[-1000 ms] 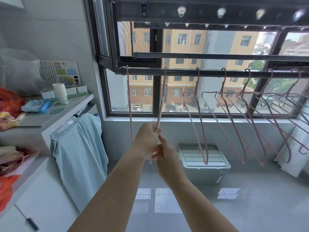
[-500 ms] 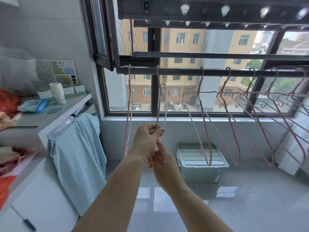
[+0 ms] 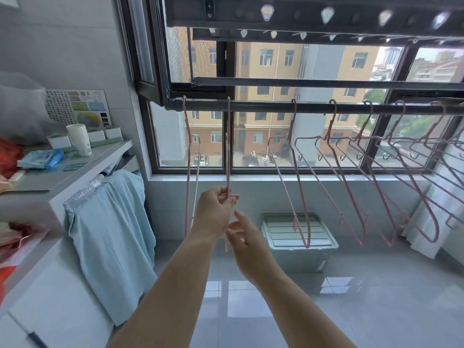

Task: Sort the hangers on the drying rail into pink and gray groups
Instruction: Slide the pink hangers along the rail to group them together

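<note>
The left hand (image 3: 216, 212) is raised in front of the window, and its grip is clamped on the thin wire of a pink hanger (image 3: 228, 151), pinching it partway down between thumb and curled fingers. That hanger is hooked over the dark drying rail (image 3: 263, 106) near its left end and hangs edge-on, straight down. Just to its left hangs another pink hanger (image 3: 187, 172), also edge-on, at the very end of the rail. The right hand (image 3: 247, 242) sits just below the left hand with its grip apart, fingers loose and spread beside the lower end of the held hanger; whether it touches the wire cannot be told. Further right, well apart from these two, a row of pink hangers (image 3: 300, 187) slants along the rail, and at the far right darker gray hangers (image 3: 401, 143) overlap them. Under the window a pale green storage box (image 3: 298, 232) stands on the tiled floor, and a light blue cloth (image 3: 113, 234) drapes from the shelf (image 3: 75, 169) at left.
</note>
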### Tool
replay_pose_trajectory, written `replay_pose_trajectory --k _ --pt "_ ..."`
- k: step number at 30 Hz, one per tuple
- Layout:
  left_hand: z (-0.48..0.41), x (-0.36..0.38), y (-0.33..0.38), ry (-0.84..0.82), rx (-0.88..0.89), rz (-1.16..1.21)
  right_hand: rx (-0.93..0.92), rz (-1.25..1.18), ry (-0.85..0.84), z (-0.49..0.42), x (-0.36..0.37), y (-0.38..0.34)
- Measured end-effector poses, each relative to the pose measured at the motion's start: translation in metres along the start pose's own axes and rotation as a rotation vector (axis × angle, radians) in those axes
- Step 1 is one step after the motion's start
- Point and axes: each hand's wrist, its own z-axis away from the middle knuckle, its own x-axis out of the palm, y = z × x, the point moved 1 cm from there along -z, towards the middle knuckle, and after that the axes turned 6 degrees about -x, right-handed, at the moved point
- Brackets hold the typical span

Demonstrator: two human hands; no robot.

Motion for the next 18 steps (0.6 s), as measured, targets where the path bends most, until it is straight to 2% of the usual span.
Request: replay_pose_trajectory --k 2,4,5,6,7,9,11,13,16,18 --pt "-0.001 0.0 -0.002 0.031 -0.02 0.034 -0.108 0.135 0.192 0.002 -0.018 -0.003" --pt "-0.001 -0.002 -0.003 0.071 -0.025 0.012 -0.295 0.334 0.498 0.002 -0.043 -0.005" --pt "0.0 -0.003 -0.003 0.106 -0.013 -0.041 -0.314 0.417 0.61 0.0 -0.057 -0.002" --pt "0.001 -0.003 -0.002 0.157 0.024 -0.112 -0.259 0.45 0.654 -0.003 -0.069 0.002" --pt "0.003 -0.003 0.002 0.219 0.093 -0.198 -0.151 0.42 0.621 -0.005 -0.079 0.007" --pt "0.008 0.002 0.015 0.32 0.284 -0.346 0.077 0.234 0.418 -0.01 -0.088 0.018" --pt "0.01 0.015 0.031 0.297 0.393 -0.393 0.127 0.066 0.278 -0.011 -0.084 0.023" --pt "0.008 0.031 0.044 0.169 0.374 -0.368 0.096 -0.03 0.269 -0.013 -0.079 0.025" --pt "0.0 0.053 0.053 -0.067 0.201 -0.362 0.051 -0.1 0.277 -0.013 -0.072 0.025" --pt "-0.003 0.062 0.052 -0.156 0.112 -0.311 0.03 -0.122 0.266 -0.013 -0.07 0.024"
